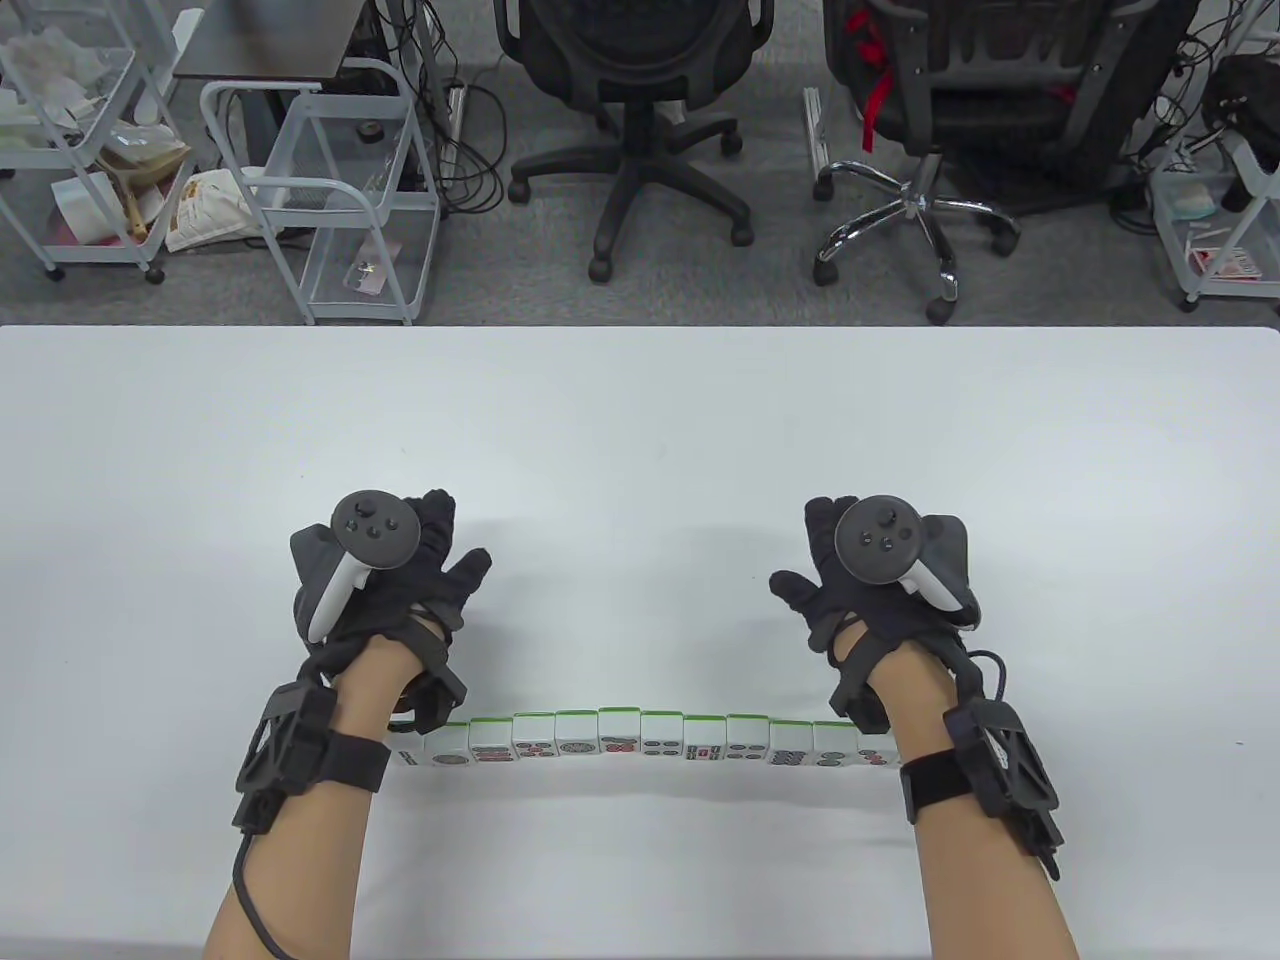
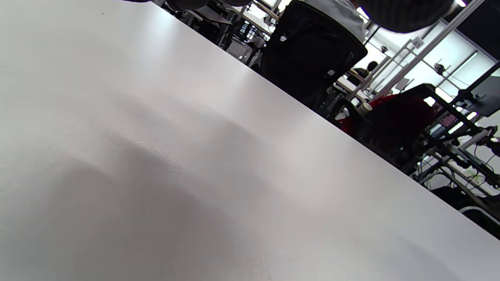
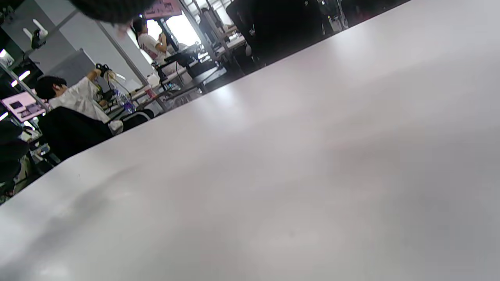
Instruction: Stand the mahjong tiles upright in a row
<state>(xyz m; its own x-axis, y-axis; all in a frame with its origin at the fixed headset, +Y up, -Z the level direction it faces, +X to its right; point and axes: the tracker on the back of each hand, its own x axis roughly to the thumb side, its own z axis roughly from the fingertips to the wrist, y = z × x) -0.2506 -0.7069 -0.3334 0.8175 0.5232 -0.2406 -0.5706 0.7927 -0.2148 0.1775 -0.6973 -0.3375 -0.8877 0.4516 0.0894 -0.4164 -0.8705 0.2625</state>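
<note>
Several white mahjong tiles with green tops stand upright in a slightly bowed row (image 1: pixel 640 740) near the table's front edge, faces toward me. The row's two ends are partly hidden under my wrists. My left hand (image 1: pixel 420 580) is beyond the row's left end, fingers spread, holding nothing. My right hand (image 1: pixel 830 580) is beyond the right end, fingers spread, holding nothing. Both hands are past the row and apart from the tiles. The wrist views show only bare table (image 2: pixel 195 175) and no tiles.
The white table (image 1: pixel 640 420) stretches wide beyond the hands. Behind its far edge stand two office chairs (image 1: pixel 640 120) and metal carts (image 1: pixel 330 200).
</note>
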